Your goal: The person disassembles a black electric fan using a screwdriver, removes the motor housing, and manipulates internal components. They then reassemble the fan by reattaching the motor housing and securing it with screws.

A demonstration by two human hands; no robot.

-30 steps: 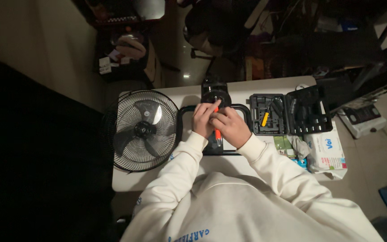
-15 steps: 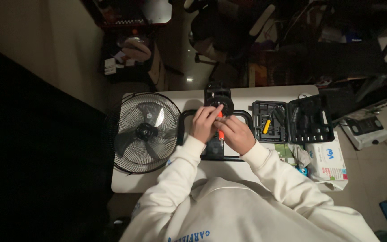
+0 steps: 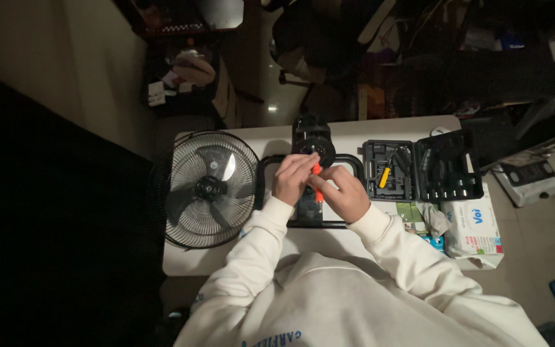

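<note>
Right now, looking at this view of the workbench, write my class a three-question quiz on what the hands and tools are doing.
1. True or false: the open tool case lies to the left of the fan grille.
2. Multiple choice: what colour is the tool handle between the two hands? A) blue B) orange-red C) green
3. Short answer: which thing lies nearest the table's right edge?

Key:
1. False; the case lies to the person's right, the grille to the left.
2. B; the left hand and right hand meet around it, over the black motor unit.
3. The white wipes pack.
</note>
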